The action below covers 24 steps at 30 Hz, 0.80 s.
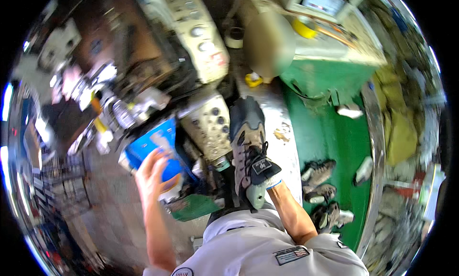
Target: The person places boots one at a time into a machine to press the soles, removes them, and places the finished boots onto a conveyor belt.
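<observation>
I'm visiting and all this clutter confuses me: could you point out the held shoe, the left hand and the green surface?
Held shoe (pixel 242 149): head view, its upper, beside the laces.
Left hand (pixel 149 173): head view, its middle, below the fingers.
Green surface (pixel 337 144): head view, a bare stretch.

Grey and brown mark the shoe (pixel 240 141), its toe dark, its laces black — a vivid blue bin (pixel 152 138) left, a green tray (pixel 342 149) right, a yellow roll (pixel 304 28) far right.
</observation>
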Available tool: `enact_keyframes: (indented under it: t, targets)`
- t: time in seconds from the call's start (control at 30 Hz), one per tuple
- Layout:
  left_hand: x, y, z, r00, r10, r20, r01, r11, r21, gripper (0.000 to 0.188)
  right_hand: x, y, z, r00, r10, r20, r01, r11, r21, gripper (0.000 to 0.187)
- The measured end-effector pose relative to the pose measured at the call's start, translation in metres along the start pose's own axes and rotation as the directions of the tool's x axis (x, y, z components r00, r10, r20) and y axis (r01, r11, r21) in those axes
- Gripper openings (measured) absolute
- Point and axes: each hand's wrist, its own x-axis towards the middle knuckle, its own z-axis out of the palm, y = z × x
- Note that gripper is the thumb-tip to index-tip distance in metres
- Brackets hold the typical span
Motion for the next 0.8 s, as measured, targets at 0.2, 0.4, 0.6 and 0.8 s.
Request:
enact_keyframes:
  t: [0.2,0.4,0.6,0.8]
  targets:
    - [0.049,-0.005,-0.018,0.974,-0.054,0.219,0.112,0.959,-0.259,0.04,0.068,0.103,0.091,0.996,-0.069,-0.056,0.021,0.799,-0.602,0.041]
    - [0.059,-0.012,-0.091,0.99,-0.079,-0.119,0.013,0.879,-0.476,0.031,0.127,0.167,0.129,0.997,-0.061,-0.049,0.006,0.685,-0.729,0.045]
    - [0.073,-0.008,-0.125,0.952,-0.022,-0.306,-0.143,0.851,-0.505,0.04,0.17,0.207,0.168,1.0,-0.01,0.029,0.025,0.806,-0.591,0.042]
    - [0.096,-0.019,-0.129,0.948,0.031,-0.318,-0.213,0.803,-0.557,0.04,0.209,0.228,0.153,0.995,-0.091,0.048,0.103,0.84,-0.533,0.039]
